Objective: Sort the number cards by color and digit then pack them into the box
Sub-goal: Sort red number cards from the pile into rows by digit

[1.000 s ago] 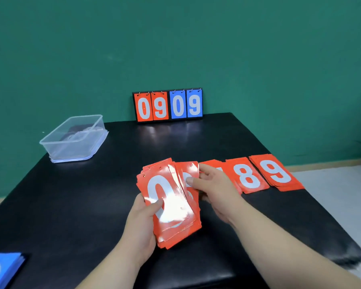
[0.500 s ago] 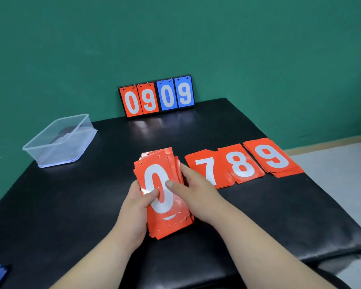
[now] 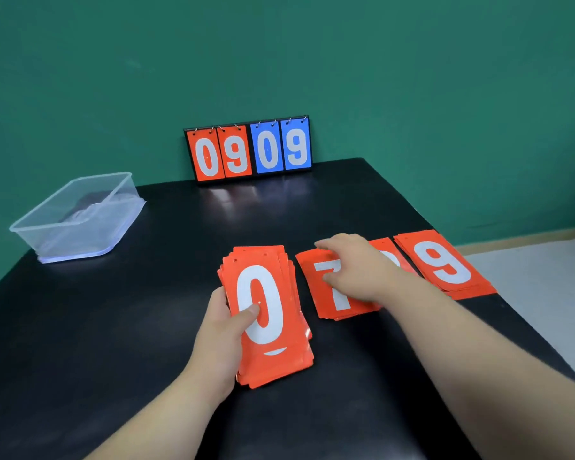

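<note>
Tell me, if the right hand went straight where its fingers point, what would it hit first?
Likely the right hand meets the orange-red number-card stack held by the left hand; depth is unclear.

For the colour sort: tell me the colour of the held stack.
The stack is orange-red, white 0 on top; head view.

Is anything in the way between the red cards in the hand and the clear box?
No, nothing visible. Only black table lies between the red card stack in the left hand and the clear box, far left. The 7 pile lies on the other side.
</note>
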